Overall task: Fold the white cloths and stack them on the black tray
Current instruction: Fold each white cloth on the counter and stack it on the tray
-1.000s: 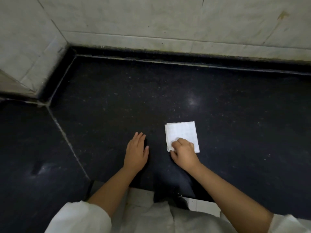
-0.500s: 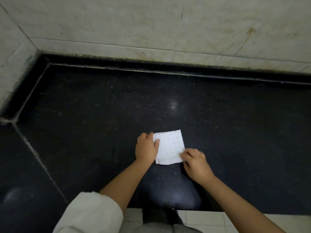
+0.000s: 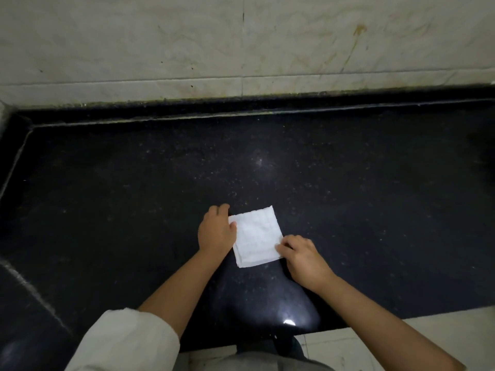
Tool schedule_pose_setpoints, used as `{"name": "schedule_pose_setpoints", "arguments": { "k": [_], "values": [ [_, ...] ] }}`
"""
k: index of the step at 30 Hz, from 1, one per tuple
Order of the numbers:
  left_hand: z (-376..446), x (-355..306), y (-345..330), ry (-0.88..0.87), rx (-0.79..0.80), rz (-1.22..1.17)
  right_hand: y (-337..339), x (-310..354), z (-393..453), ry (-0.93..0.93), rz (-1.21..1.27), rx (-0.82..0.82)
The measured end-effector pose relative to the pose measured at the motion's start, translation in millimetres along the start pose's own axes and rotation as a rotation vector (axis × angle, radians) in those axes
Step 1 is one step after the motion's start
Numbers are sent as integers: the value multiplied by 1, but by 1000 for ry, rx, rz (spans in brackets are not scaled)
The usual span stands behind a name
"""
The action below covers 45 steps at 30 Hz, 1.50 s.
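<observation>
A white cloth (image 3: 256, 234), folded into a small square, lies flat on the black stone counter (image 3: 348, 210) near its front edge. My left hand (image 3: 216, 231) grips the cloth's left edge, thumb on top and fingers curled beside it. My right hand (image 3: 304, 257) pinches the cloth's near right corner with curled fingers. No black tray is in view.
A pale marble wall (image 3: 241, 44) rises behind the counter, with a raised black ledge (image 3: 241, 105) along its foot. A seam runs across the counter at the far left (image 3: 29, 287). Pale floor tiles (image 3: 401, 341) show below the front edge.
One second ago my left hand lay flat on the counter, away from the cloth; it has since taken hold of the left edge. My right hand shifted to the near right corner.
</observation>
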<state>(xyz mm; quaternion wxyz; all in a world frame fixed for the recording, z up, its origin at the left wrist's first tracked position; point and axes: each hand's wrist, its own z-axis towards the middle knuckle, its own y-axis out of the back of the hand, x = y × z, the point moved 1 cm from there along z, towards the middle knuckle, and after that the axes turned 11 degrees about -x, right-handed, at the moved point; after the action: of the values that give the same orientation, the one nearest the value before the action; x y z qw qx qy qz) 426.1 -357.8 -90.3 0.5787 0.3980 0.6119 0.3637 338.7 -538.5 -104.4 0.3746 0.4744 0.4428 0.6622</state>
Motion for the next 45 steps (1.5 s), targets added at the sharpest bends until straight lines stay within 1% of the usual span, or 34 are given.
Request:
{"name": "schedule_pose_setpoints", "arguments": {
  "k": [2, 4, 5, 6, 8, 10, 11, 13, 17, 18, 22, 24, 26, 27, 28, 31, 34, 37, 41, 43, 45],
  "values": [
    [-12, -1, 4, -75, -87, 12, 2, -2, 2, 34, -10, 46],
    [-28, -5, 1, -306, -146, -12, 1, -6, 5, 28, 31, 83],
    [-38, -5, -5, -419, -144, -3, 5, -7, 8, -6, 46, 117],
    [-47, -5, -11, -501, -86, 35, 8, -8, 10, 0, 34, 143],
    [-60, -6, -21, -578, 29, 149, 10, -7, 15, 73, 26, 167],
    [-64, -10, -26, -605, 77, 215, 17, -6, 15, 113, 51, 190],
    [-64, -13, -28, -601, 75, 229, 22, -6, 13, 124, 86, 210],
    [-64, -19, -30, -654, 2, 222, 41, -4, 10, 59, 158, 287],
    [-68, -54, -28, -911, -208, 70, 88, -32, -18, -219, 322, 189],
    [-70, -70, -26, -978, -236, 41, 104, -43, -28, -282, 347, 158],
    [-80, -162, -23, -1151, -165, 13, 166, -98, -91, -460, 393, 15],
    [-93, -216, -30, -1174, -67, -31, 195, -124, -133, -567, 437, -61],
    [-115, -279, -41, -1181, 96, -72, 221, -152, -179, -653, 471, -164],
    [-128, -313, -49, -1195, 141, -78, 235, -165, -202, -689, 457, -209],
    [-143, -346, -55, -1207, 177, -68, 248, -180, -225, -713, 412, -244],
    [-186, -443, -73, -1262, 222, -92, 291, -229, -290, -738, 182, -346],
    [-217, -529, -90, -1358, 254, -60, 343, -278, -344, -743, 66, -440],
    [-231, -605, -101, -1467, 237, -29, 392, -325, -383, -744, -33, -421],
    [-231, -705, -116, -1578, 129, -128, 452, -401, -408, -760, -105, -423],
    [-222, -757, -125, -1613, 74, -116, 480, -445, -411, -748, -145, -427],
    [-207, -810, -132, -1619, -22, -111, 511, -493, -408, -722, -197, -435]
  ]
}}
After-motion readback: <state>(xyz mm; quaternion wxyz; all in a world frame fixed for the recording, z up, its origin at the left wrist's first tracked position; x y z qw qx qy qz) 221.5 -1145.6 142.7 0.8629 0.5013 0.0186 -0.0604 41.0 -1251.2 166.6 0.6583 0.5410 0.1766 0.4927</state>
